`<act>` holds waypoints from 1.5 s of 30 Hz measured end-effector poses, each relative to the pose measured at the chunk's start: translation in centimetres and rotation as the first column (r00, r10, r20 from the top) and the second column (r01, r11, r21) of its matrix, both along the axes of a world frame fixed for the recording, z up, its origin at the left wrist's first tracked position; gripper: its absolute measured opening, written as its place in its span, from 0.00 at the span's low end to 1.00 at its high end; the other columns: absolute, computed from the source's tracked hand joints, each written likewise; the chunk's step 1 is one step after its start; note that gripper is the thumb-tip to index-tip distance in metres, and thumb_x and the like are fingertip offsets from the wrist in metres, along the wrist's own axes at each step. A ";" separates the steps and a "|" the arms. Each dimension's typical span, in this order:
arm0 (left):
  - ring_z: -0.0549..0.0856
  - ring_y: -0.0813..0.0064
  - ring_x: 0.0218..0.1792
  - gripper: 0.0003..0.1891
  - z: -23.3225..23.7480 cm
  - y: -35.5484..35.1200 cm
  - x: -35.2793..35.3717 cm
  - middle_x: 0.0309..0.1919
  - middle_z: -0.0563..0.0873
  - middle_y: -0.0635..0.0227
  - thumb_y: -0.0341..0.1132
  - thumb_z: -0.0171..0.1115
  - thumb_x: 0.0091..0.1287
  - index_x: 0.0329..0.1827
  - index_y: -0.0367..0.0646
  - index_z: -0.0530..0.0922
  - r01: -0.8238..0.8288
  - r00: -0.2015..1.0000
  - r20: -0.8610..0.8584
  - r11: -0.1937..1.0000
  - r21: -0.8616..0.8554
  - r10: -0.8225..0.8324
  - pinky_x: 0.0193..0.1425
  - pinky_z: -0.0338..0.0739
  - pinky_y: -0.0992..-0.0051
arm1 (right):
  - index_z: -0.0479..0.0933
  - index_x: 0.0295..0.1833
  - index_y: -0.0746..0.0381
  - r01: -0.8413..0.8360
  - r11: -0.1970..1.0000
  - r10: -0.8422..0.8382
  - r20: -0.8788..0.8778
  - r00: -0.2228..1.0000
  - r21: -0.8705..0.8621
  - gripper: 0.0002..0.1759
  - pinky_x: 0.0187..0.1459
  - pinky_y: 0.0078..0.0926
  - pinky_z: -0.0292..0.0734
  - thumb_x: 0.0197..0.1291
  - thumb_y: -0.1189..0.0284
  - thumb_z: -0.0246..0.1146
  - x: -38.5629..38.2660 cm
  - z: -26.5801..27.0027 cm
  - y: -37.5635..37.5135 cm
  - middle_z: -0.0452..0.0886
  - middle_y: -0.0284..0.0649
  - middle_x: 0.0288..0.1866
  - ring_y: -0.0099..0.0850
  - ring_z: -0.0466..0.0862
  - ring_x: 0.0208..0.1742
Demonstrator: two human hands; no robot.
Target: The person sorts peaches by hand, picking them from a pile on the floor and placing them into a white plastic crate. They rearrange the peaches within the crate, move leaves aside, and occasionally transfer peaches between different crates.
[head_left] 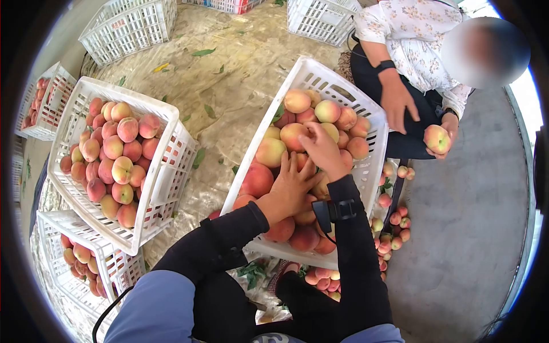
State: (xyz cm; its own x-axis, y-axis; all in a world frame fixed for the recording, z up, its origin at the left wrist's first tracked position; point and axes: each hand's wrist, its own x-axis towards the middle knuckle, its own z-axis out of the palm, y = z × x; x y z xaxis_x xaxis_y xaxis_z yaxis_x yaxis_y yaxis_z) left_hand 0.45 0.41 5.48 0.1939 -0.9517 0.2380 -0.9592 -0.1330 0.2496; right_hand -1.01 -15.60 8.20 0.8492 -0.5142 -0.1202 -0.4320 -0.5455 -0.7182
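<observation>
A white slatted plastic crate point(227, 197) full of peaches stands in front of me. My left hand point(290, 187) lies over the fruit in its middle, fingers stretched and spread, palm down. Just beyond it, my right hand point(325, 150) is curled, with its fingertips against a yellow-red peach point(293, 137) in the upper layer. Part of that grip is hidden by the hand itself. A large red peach point(256, 179) lies left of my left hand, and a yellowish peach point(270, 152) sits just above it.
At the right sits a person point(420, 46) holding a peach point(437, 139). Left of me stand another peach-filled crate point(153, 191) and a lower crate point(117, 268). More white crates point(128, 31) are at the back. Loose peaches point(396, 228) and leaves lie on the ground sheet point(229, 86).
</observation>
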 end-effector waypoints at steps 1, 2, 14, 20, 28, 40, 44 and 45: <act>0.62 0.30 0.70 0.41 0.3 0.1 0.2 0.70 0.67 0.52 0.66 0.64 0.56 0.71 0.56 0.74 -0.001 1.000 0.000 1.000 0.004 0.001 0.74 0.48 0.33 | 0.67 0.71 0.63 -0.095 0.967 0.055 -0.169 0.984 -0.237 0.36 0.61 0.40 0.75 0.61 0.59 0.66 0.5 0.7 0.7 0.79 0.55 0.59 0.48 0.79 0.62; 0.61 0.30 0.71 0.42 2.0 0.3 0.7 0.71 0.66 0.53 0.66 0.64 0.54 0.71 0.56 0.73 0.052 0.999 -0.001 0.989 0.138 -0.053 0.75 0.47 0.33 | 0.67 0.71 0.63 -0.097 0.968 0.058 -0.170 0.984 -0.233 0.36 0.61 0.40 0.75 0.61 0.59 0.66 1.2 -0.1 1.1 0.79 0.55 0.59 0.48 0.79 0.62; 0.55 0.27 0.74 0.40 1.2 0.3 0.3 0.75 0.61 0.50 0.68 0.58 0.55 0.72 0.65 0.73 0.025 0.999 -0.047 0.979 0.200 -0.016 0.76 0.45 0.34 | 0.66 0.68 0.68 0.055 0.961 -0.118 0.219 0.969 0.272 0.42 0.58 0.32 0.78 0.48 0.66 0.75 2.9 -2.2 -0.2 0.79 0.50 0.60 0.38 0.80 0.61; 0.56 0.25 0.72 0.43 0.9 -0.3 0.6 0.73 0.64 0.53 0.68 0.60 0.53 0.72 0.59 0.73 0.064 0.998 -0.020 0.963 0.263 -0.061 0.76 0.45 0.34 | 0.60 0.76 0.67 -0.128 0.974 0.105 0.128 0.986 0.188 0.38 0.77 0.35 0.53 0.68 0.55 0.57 6.0 -1.1 1.4 0.58 0.52 0.80 0.42 0.57 0.81; 0.62 0.37 0.73 0.37 0.2 0.0 3.8 0.71 0.68 0.51 0.60 0.65 0.52 0.66 0.57 0.77 0.028 0.998 -0.059 0.995 0.092 -0.023 0.75 0.49 0.35 | 0.51 0.81 0.68 -0.121 0.737 -0.006 0.185 0.983 0.665 0.40 0.80 0.28 0.39 0.76 0.50 0.47 5.8 -0.4 -0.2 0.52 0.43 0.84 0.31 0.47 0.85; 0.70 0.42 0.66 0.37 1.1 1.0 3.3 0.66 0.73 0.48 0.68 0.60 0.59 0.66 0.55 0.77 0.027 0.999 0.021 1.000 0.004 -0.027 0.67 0.56 0.30 | 0.71 0.67 0.52 -0.162 0.479 -0.081 -0.227 0.971 -0.863 0.40 0.54 0.47 0.77 0.43 0.67 0.74 -0.1 -3.9 -5.7 0.75 0.43 0.55 0.46 0.79 0.56; 0.70 0.43 0.65 0.37 0.9 1.0 3.4 0.64 0.73 0.49 0.68 0.59 0.59 0.66 0.55 0.76 0.020 1.000 -0.004 0.999 0.030 -0.020 0.68 0.56 0.31 | 0.69 0.69 0.50 -0.154 0.574 -0.145 -0.285 0.947 -0.804 0.42 0.52 0.44 0.79 0.44 0.65 0.75 0.5 -2.0 -4.3 0.75 0.45 0.56 0.48 0.79 0.55; 0.70 0.44 0.65 0.37 1.0 1.0 3.4 0.64 0.73 0.50 0.68 0.59 0.59 0.66 0.55 0.76 0.020 1.000 0.004 0.999 0.028 -0.020 0.68 0.56 0.31 | 0.68 0.69 0.51 -0.043 0.741 -0.134 -0.210 0.968 -0.670 0.42 0.53 0.41 0.79 0.45 0.64 0.75 0.6 -1.5 -4.1 0.76 0.46 0.57 0.48 0.80 0.55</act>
State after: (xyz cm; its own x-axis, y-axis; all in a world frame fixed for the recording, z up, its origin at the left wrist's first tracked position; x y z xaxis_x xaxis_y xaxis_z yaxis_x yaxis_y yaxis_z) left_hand 3.84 1.38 6.44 0.1737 -0.9616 0.2124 -0.9627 -0.1204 0.2423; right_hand -0.42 -19.68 6.70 0.8148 -0.5741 0.0803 -0.5715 -0.8188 -0.0548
